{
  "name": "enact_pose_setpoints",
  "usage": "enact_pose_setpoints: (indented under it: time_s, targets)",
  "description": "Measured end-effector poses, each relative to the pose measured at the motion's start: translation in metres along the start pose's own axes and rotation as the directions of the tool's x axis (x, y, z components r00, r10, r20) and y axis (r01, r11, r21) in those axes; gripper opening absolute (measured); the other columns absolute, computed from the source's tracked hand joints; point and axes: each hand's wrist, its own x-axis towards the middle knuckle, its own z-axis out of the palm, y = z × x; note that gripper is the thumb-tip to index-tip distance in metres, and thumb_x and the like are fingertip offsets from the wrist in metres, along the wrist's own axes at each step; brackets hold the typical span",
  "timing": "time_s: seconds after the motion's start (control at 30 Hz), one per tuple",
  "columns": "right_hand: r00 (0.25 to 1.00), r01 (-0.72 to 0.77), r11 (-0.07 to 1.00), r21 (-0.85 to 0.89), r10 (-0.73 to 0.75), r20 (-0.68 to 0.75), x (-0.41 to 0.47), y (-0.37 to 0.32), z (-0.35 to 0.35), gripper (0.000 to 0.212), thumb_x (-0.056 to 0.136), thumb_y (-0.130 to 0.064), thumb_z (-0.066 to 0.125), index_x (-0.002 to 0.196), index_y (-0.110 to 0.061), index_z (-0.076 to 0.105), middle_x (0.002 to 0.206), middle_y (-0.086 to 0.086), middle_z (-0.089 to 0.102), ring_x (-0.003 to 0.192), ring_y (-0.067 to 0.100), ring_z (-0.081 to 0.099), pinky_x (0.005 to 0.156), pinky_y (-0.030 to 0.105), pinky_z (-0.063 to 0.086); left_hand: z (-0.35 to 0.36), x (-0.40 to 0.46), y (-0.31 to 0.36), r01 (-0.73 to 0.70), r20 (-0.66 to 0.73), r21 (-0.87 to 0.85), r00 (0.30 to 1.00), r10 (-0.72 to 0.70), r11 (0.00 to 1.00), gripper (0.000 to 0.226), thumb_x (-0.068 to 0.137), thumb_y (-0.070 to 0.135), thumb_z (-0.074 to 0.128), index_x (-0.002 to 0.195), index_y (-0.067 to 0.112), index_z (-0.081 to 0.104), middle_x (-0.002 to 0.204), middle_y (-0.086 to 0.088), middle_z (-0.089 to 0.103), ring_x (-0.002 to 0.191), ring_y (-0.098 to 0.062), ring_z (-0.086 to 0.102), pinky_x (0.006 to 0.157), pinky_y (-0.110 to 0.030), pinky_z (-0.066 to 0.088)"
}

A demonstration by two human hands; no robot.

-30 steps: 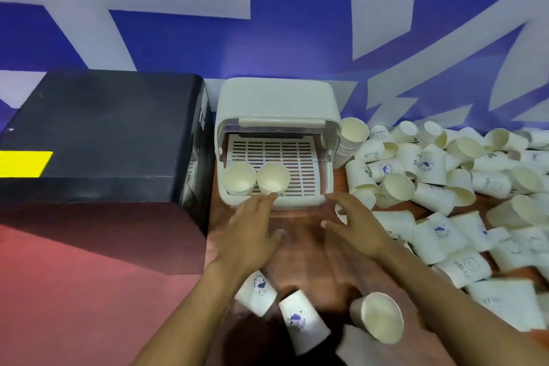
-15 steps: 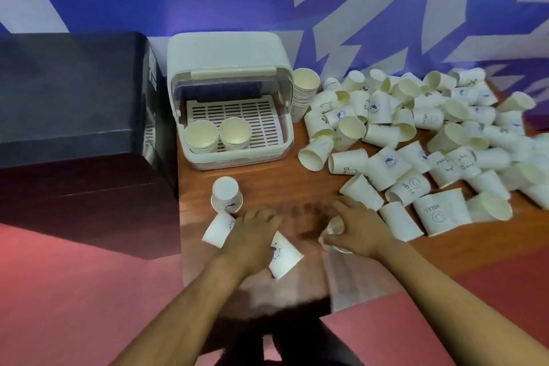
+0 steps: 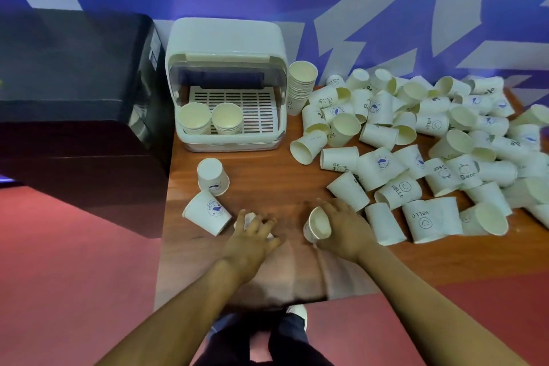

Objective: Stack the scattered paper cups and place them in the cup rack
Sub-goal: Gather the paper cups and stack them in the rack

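Observation:
My right hand (image 3: 341, 229) grips a white paper cup (image 3: 318, 224) lying on its side near the table's front edge, its mouth facing left. My left hand (image 3: 252, 236) closes over another paper cup (image 3: 249, 220), mostly hidden under the fingers. Two more cups lie to the left: one upside down (image 3: 212, 177) and one on its side (image 3: 208, 215). The white cup rack (image 3: 227, 83) stands open at the back, with two cup stacks (image 3: 211, 120) on its slotted tray. A tall stack (image 3: 300, 84) stands beside the rack. Several scattered cups (image 3: 416, 145) cover the table's right half.
A black box (image 3: 77, 92) stands against the table's left side. The wooden table (image 3: 267, 169) ends at a front edge just below my hands. Red floor lies to the left and in front. A blue and white wall runs behind.
Both hands have pulled back from the rack to the table's front edge. My right hand has taken hold of a lying cup, and my left hand has closed over another.

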Motion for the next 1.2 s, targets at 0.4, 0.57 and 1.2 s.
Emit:
enact_pose_setpoints:
  time_s: [0.4,0.57,1.2]
  targets:
    - [0.999,0.031,0.995,0.095,-0.029,-0.024,-0.005,0.012,-0.009,0.083,0.074,-0.044,0.070,0.144,-0.024,0.031,0.142,0.001,0.039,0.124,0.025,0.045,0.096,0.036,0.045,-0.004,-0.003,-0.001,0.006,0.104,0.078,0.994,-0.014,0.997,0.073,0.097,0.012,0.042,0.151,0.036,-0.002,0.159,-0.009,0.003,0.145,-0.032,0.002,0.114,-0.058,0.007]
    - [0.999,0.029,0.995,0.100,-0.025,-0.041,-0.006,0.011,-0.016,0.079,0.074,-0.043,0.071,0.142,-0.025,0.035,0.140,-0.001,0.040,0.122,0.024,0.045,0.094,0.037,0.045,-0.001,0.000,-0.006,0.014,-0.011,0.007,1.000,-0.014,1.000,0.065,0.087,0.010,0.053,0.144,0.025,0.026,0.149,-0.005,0.029,0.136,-0.031,0.024,0.111,-0.051,0.020]
    - [0.942,0.115,0.959,0.259,-0.023,-0.335,0.020,-0.073,-0.083,0.083,0.067,-0.078,0.047,0.134,-0.029,0.046,0.125,-0.003,0.051,0.120,0.019,0.045,0.097,0.036,0.040,-0.100,-0.045,-0.113,0.042,-0.348,-0.808,0.770,-0.534,0.588,0.068,0.056,0.051,0.080,0.115,0.033,0.051,0.112,0.014,0.049,0.105,-0.011,0.047,0.083,-0.031,0.046]
